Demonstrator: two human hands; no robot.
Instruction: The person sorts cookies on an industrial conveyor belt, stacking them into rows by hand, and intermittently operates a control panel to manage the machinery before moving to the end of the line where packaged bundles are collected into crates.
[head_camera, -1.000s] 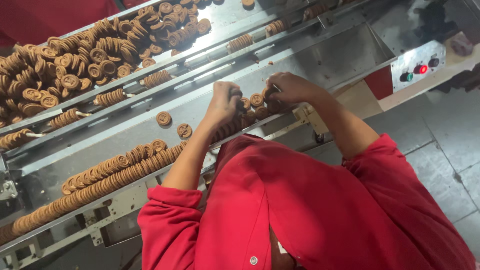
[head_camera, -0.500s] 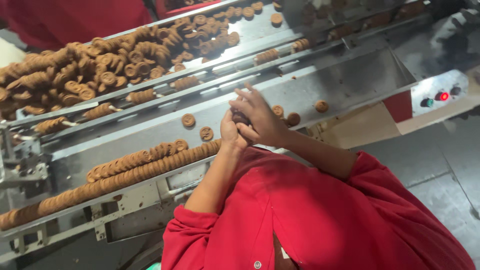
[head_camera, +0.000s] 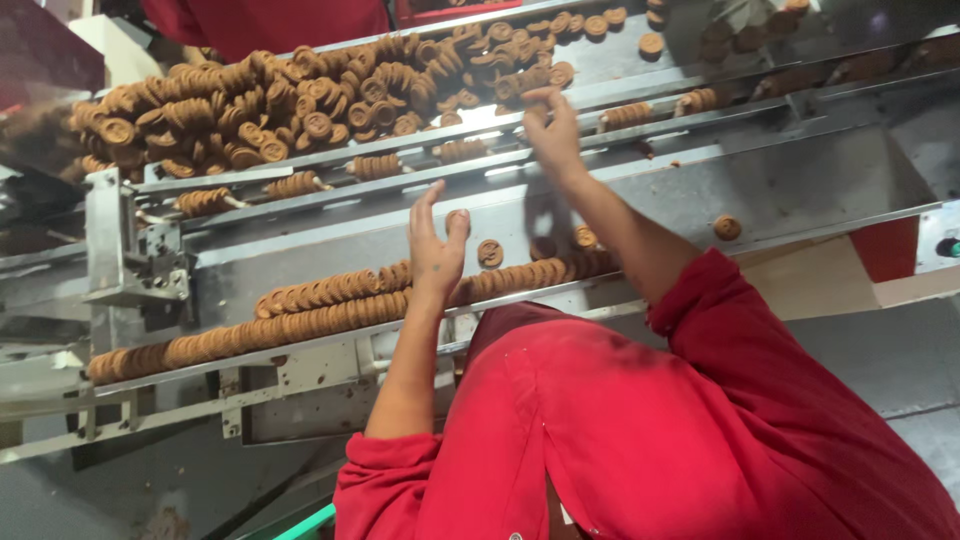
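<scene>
In the head view, your right hand (head_camera: 552, 128) reaches far up to the heap of round biscuits (head_camera: 300, 105), fingers loosely curled at its edge; whether it holds one, I cannot tell. Your left hand (head_camera: 435, 250) is open and empty, nearest the long biscuit row (head_camera: 330, 310), which runs left to right just below it.

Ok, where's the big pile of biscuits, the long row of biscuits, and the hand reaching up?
Biscuit pile (head_camera: 300, 105), head view, middle of the heap.
Biscuit row (head_camera: 320, 315), head view, middle of the row.
Right hand (head_camera: 552, 135), head view, back of hand.
</scene>
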